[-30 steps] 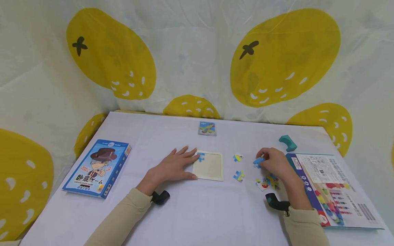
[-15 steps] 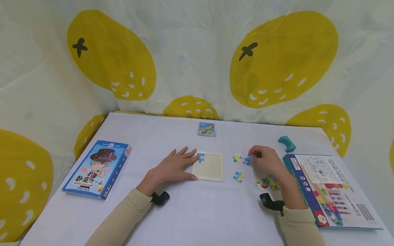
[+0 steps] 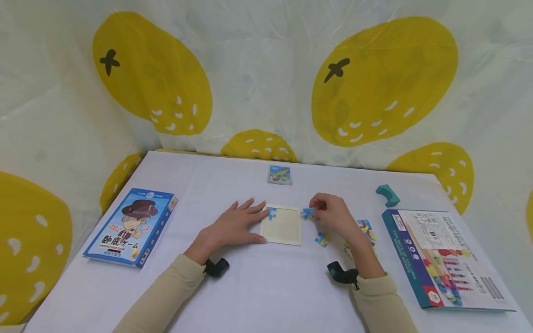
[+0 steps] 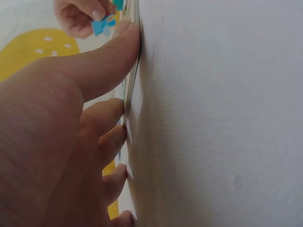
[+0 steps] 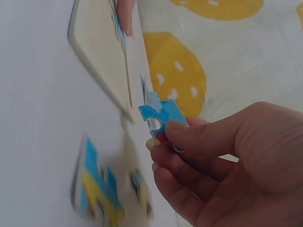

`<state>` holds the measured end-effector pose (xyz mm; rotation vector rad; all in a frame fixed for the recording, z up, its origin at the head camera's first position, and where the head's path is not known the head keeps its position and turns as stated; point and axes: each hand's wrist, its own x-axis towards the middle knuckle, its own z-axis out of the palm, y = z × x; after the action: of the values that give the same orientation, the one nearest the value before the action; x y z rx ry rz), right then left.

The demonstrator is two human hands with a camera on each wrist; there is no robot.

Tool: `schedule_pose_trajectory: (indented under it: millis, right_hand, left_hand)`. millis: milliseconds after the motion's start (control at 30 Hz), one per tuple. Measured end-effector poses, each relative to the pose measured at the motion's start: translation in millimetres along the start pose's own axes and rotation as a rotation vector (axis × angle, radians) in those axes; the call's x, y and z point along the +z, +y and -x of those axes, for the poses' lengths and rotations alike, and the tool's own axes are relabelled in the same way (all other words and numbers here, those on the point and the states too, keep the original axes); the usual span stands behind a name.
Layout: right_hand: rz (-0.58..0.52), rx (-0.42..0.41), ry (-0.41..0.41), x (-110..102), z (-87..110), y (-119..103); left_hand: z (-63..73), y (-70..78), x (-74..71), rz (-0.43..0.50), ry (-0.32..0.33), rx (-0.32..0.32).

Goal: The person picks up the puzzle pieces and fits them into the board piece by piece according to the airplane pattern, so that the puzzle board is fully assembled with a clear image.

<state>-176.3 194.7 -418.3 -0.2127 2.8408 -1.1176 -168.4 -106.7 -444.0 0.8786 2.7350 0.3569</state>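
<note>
The white surface point(image 3: 266, 286) fills the lower half of the head view. At its right edge lies a printed box point(image 3: 454, 259), and on the left a blue game box point(image 3: 132, 227); both seem set aside to leave room for the work in the middle.

The left hand point(image 3: 235, 225) lies flat with fingers spread, its grip wide and closed on nothing. Index finger and thumb meet the left edge of the puzzle tray point(image 3: 285, 227) at centre, probably to steady it. The right hand point(image 3: 335, 216) has a narrow grip, pinching a blue puzzle piece point(image 3: 307, 213) by one side, which leaves its opposite edge exposed. That piece is raised just beside the tray's upper-right corner.

A picture card point(image 3: 280, 175) lies above the tray, likely for reference. A teal block point(image 3: 388, 195) sits upper right. One blue piece point(image 3: 271, 212) occupies the tray's upper-left corner; a blue-and-yellow piece point(image 3: 321, 239) lies loose to its right.
</note>
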Motion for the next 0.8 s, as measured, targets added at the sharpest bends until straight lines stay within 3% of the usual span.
schedule_pose_trajectory:
  millis: [300,500,800]
  right_hand:
    - [-0.033,-0.020,0.005,38.4,-16.5,-30.1]
    - [0.004,0.029,0.044,56.8,-18.8,-40.8]
    - [0.051,0.109,0.056,68.3,-19.2,-50.1]
  left_hand:
    - [-1.6,-3.5,0.3,-0.005,0.024,0.009]
    - [-1.3,-1.2,-0.2,0.009,0.021,0.011]
    - [2.4,-0.1,-0.9,0.006,0.015,0.002]
